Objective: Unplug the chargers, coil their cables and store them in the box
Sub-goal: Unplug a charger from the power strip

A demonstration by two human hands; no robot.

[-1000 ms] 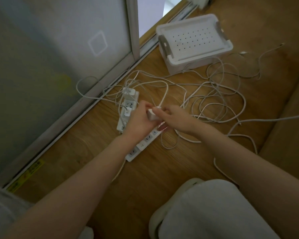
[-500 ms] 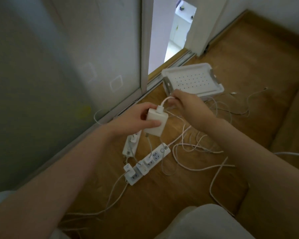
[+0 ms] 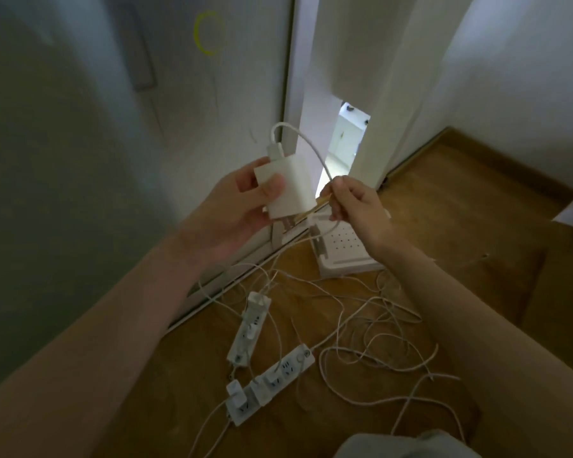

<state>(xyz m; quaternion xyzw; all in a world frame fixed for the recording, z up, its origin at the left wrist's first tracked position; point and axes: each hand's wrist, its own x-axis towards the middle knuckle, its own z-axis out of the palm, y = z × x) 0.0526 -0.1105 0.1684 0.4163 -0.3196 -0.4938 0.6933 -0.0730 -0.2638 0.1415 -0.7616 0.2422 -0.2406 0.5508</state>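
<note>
One white box sits on the wooden floor in the middle of the frame. Its bottom has rows of little holes. The right hand is in front of it and hides much of it, so I cannot tell what lies inside.

The left hand is up in the air, left of the box. Its grip is wrapped round a white charger, and metal pins poke out underneath. A white cable loops out of the charger's top and runs down to the right hand, whose grip pinches it.

Lower down, two power strips lie on the floor with small chargers plugged in, and loose cables lie tangled around them. A grey knee is cut off at the bottom edge. A frosted door fills the left side.
</note>
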